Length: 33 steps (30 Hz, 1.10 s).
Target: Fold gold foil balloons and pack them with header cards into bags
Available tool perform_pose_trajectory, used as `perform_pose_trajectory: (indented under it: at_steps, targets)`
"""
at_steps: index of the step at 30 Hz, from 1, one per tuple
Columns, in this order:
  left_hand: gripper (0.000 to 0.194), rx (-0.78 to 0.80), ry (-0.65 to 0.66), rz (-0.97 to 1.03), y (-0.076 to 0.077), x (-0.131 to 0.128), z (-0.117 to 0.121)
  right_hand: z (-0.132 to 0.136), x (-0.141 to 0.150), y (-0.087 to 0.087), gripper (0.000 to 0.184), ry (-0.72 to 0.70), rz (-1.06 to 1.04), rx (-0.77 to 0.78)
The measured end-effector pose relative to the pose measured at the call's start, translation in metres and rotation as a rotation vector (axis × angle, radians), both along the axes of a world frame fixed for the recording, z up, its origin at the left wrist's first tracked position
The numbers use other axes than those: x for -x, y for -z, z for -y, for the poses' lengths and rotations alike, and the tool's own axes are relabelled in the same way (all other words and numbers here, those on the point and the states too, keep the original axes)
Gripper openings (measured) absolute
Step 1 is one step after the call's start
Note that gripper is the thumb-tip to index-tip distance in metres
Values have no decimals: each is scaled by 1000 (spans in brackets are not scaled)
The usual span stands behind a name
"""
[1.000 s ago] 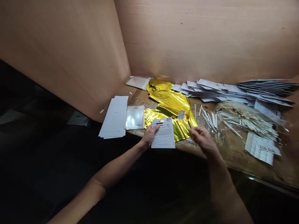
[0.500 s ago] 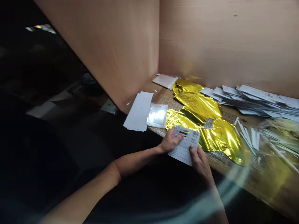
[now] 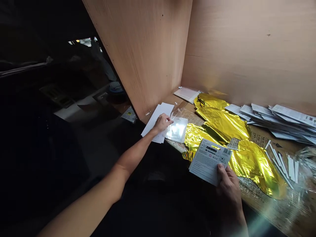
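My right hand (image 3: 228, 184) grips a printed white card (image 3: 209, 160) by its lower right corner, holding it over the near edge of the table. My left hand (image 3: 163, 122) reaches out to the left and rests on a stack of plain white cards (image 3: 158, 120), its fingertips touching a clear plastic sleeve (image 3: 177, 129) beside the stack. I cannot make out whether the fingers grip the sleeve. Crumpled gold foil (image 3: 222, 126) lies between the two hands and spreads to the right.
Wooden walls (image 3: 153, 56) close in the table at the left and back. A long heap of printed cards (image 3: 281, 121) lies at the back right. White sticks (image 3: 281, 163) are scattered at the right. Another flat packet (image 3: 187, 93) sits in the back corner.
My left hand has let go of the printed card and moved left to the white stack and clear sleeve. My right hand now holds the card alone. The view has swung left.
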<state>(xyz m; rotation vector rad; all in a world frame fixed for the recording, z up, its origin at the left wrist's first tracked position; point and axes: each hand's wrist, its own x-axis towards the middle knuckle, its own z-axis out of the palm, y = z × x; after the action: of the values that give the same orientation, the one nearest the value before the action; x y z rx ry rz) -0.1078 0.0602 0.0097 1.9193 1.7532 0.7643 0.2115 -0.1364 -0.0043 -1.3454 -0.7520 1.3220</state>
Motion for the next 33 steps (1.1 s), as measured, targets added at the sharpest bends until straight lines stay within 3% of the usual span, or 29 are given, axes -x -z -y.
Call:
perform_pose_trajectory:
  at_steps: [2,4,6,7,9,11,13,14,16,18,19,20,23,25,26,28,30,33]
  targets:
    - [16,-159,75,66,-9,-17,21,-9,8,-11,45,-50,-11,-54]
    - [11,-265,248,161,-15,-39,47,-20,19,-23,43,-135,6,-95]
    - [12,-249,429,304,-17,-60,71,-34,29,-30,40,-178,8,-133]
    - [23,-202,460,412,-16,-69,81,-40,32,-32,39,-162,-7,-153]
    - [53,0,414,686,-11,-83,93,-49,33,-32,39,-74,-55,-186]
    - [70,343,384,936,-3,-93,98,-53,26,-30,42,-14,-87,-182]
    - [69,680,478,1071,4,-101,98,-51,14,-27,43,-45,-81,-142]
    - [65,767,510,1104,7,-105,97,-48,7,-26,43,-45,-63,-127]
    - [60,758,446,1150,12,-113,96,-38,-9,-25,39,70,-8,-138]
    - [59,634,283,1189,14,-120,96,-21,-25,-24,39,243,36,-154]
    - [60,584,219,1202,14,-123,96,-10,-32,-23,39,262,46,-129]
    - [60,550,179,1216,14,-126,96,2,-36,-23,40,201,46,-73]
    - [58,535,155,1273,10,-135,98,36,-38,-23,43,-251,11,138]
    - [55,615,190,1349,7,-139,102,49,-35,-20,44,-393,-7,165]
    - [54,690,222,1396,6,-141,105,52,-35,-17,45,-347,-12,142]
    - [55,857,296,1467,4,-141,109,54,-39,-10,46,-114,-27,75]
    - [58,928,377,1442,2,-136,109,52,-44,-1,46,62,-74,56]
    - [69,712,332,1313,-3,-113,92,46,-49,11,43,0,-155,124]
